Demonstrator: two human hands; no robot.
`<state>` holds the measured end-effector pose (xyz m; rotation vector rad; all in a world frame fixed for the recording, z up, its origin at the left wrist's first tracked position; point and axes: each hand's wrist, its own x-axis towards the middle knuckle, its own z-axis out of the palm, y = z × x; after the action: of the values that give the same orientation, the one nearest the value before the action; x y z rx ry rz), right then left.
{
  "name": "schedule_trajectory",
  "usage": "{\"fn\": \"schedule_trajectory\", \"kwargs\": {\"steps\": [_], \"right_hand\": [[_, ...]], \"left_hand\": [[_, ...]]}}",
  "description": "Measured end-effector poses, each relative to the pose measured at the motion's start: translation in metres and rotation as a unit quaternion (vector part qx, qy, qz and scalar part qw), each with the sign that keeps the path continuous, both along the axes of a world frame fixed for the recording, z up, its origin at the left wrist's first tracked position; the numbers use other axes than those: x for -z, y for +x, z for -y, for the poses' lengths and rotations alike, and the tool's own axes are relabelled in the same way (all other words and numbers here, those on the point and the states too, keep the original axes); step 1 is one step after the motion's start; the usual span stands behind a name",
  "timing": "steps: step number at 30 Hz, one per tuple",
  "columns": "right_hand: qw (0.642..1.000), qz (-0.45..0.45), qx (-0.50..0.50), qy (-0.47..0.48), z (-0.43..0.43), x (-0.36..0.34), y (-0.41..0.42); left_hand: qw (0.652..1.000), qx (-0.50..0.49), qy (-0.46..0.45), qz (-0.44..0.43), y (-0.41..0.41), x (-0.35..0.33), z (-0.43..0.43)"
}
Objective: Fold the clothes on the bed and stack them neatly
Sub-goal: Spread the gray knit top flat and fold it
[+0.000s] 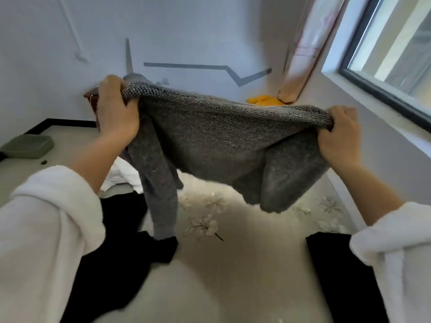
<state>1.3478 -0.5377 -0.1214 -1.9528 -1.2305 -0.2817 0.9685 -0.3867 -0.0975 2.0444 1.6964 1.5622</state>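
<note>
Both hands, left hand (116, 110) and right hand (338, 134), clamp the grey sweater (221, 136) aloft over the bed (233, 264); lowering it flat, sleeves spread, should aid folding.

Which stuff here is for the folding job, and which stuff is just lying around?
For the job:
grey sweater, held up by left hand and right hand
black garment on the bed
second black garment

Just lying about:
green box on the floor
curtain
window
yellow thing, too hidden to tell
</note>
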Motion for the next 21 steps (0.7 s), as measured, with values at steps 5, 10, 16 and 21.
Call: {"fn": "schedule_trajectory", "kwargs": {"steps": [5,10,16,21], "right_hand": [[0.997,0.054,-0.042,-0.020,0.038,0.030,0.008],[0.994,0.010,-0.066,-0.082,0.100,0.111,-0.002],[0.938,-0.091,-0.074,-0.328,0.186,0.219,-0.038],[0.832,-0.070,-0.071,-0.545,0.249,0.293,-0.069]], "left_hand": [[0.990,0.116,0.039,-0.071,-0.037,0.042,0.030],[0.969,0.180,-0.061,-0.157,-0.065,0.124,0.108],[0.877,0.257,-0.336,-0.229,-0.092,0.249,0.202],[0.744,0.277,-0.511,-0.328,-0.101,0.328,0.266]]}}
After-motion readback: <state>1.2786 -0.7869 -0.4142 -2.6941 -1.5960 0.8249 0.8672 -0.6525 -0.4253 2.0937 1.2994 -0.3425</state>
